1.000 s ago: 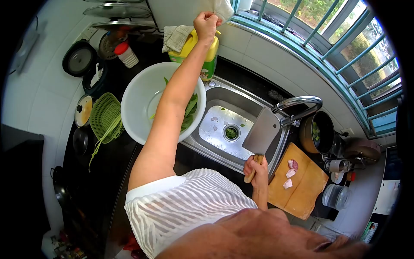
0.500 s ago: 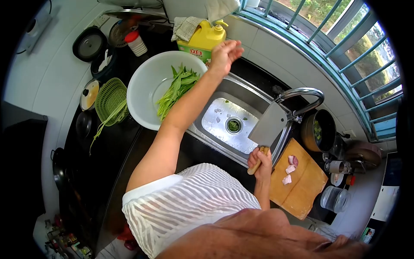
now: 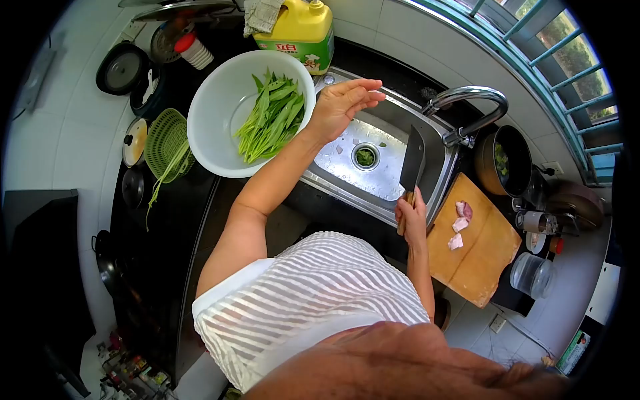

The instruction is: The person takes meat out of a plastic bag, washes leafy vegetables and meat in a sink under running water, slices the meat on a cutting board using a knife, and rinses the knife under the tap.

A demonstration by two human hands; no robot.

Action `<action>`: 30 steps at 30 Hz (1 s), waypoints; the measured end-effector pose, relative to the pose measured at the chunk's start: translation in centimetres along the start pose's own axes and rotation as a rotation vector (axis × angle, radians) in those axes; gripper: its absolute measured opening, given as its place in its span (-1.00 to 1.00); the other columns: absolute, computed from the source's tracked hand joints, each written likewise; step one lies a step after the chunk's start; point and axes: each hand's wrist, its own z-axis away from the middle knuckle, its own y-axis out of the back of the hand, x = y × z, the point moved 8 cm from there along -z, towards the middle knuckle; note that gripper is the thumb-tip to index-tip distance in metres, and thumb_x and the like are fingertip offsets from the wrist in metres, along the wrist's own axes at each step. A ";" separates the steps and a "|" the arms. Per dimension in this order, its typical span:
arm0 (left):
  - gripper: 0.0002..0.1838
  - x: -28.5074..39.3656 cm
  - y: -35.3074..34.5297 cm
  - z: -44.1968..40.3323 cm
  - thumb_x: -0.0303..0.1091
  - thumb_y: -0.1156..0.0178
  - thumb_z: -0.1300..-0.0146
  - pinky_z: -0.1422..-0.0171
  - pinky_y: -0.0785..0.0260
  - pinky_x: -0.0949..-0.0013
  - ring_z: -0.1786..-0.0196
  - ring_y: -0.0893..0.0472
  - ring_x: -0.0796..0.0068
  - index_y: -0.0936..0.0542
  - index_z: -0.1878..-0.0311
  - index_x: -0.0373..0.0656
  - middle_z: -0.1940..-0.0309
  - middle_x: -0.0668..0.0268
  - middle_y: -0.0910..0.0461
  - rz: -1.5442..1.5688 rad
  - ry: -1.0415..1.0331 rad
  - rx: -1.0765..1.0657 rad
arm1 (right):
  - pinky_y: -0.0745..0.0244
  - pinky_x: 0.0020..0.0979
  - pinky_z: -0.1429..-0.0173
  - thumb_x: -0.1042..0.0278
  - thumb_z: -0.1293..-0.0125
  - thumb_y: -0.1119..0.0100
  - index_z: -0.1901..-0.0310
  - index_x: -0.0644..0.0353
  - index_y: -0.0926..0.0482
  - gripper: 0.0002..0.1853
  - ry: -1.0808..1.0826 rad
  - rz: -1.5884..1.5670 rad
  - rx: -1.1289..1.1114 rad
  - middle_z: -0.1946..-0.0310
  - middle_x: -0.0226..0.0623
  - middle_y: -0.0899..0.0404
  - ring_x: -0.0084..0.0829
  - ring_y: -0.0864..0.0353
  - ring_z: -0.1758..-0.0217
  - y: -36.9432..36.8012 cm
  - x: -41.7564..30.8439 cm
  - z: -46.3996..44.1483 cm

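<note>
My left hand (image 3: 343,107) is stretched over the near left part of the sink (image 3: 390,210), holding nothing, its fingers extended. My right hand (image 3: 412,217) grips the wooden handle of a cleaver (image 3: 413,160), whose dark blade points away from me over the right side of the sink and is turned nearly edge-on. Green scraps (image 3: 365,157) lie in the sink drain. To the right of my right hand, a few pieces of raw meat (image 3: 460,223) rest on a wooden cutting board (image 3: 477,257).
Left of the sink stands a white basin (image 3: 207,120) with leafy green stems (image 3: 277,117). Behind it is a yellow detergent jug (image 3: 300,33). A green basket (image 3: 167,147) stands further left. A curved faucet (image 3: 467,97) and a pot (image 3: 503,160) are at the right.
My left hand has come down from beside the detergent jug to above the sink. The cleaver blade has turned from showing its flat face to nearly edge-on. My view has shifted slightly.
</note>
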 end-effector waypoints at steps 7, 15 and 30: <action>-0.75 -10.3 4.3 4.6 -0.24 -0.07 -0.16 0.22 -0.29 0.54 0.38 -0.47 0.62 -0.52 0.44 -0.25 0.50 0.36 -0.51 -0.574 0.396 0.183 | -0.30 -0.59 0.34 0.53 -0.03 0.03 -0.20 0.26 -0.16 -0.40 0.076 0.336 0.053 0.43 -0.36 -0.40 -0.57 -0.39 0.41 1.7 2.2 -1.6; -0.62 -26.4 4.7 12.3 -0.20 0.04 -0.23 0.13 -0.37 0.27 0.19 -0.50 0.31 -0.30 0.04 -0.33 0.19 0.05 -0.44 0.138 0.802 0.393 | -0.38 -0.27 0.12 0.37 0.00 -0.14 0.01 0.25 -0.41 -0.56 0.119 0.751 -0.152 0.24 -0.04 -0.48 -0.12 -0.48 0.20 -0.7 2.3 -3.1; -0.80 -28.0 8.8 8.5 -0.30 0.08 -0.23 0.15 -0.34 0.19 0.35 -0.42 0.28 -0.34 0.31 -0.27 0.41 0.14 -0.41 0.599 0.780 0.685 | -0.29 -0.21 0.15 0.12 -0.14 0.14 0.47 0.29 -0.55 -0.61 0.155 0.492 0.803 0.38 0.00 -0.53 -0.09 -0.48 0.26 29.1 1.9 -24.9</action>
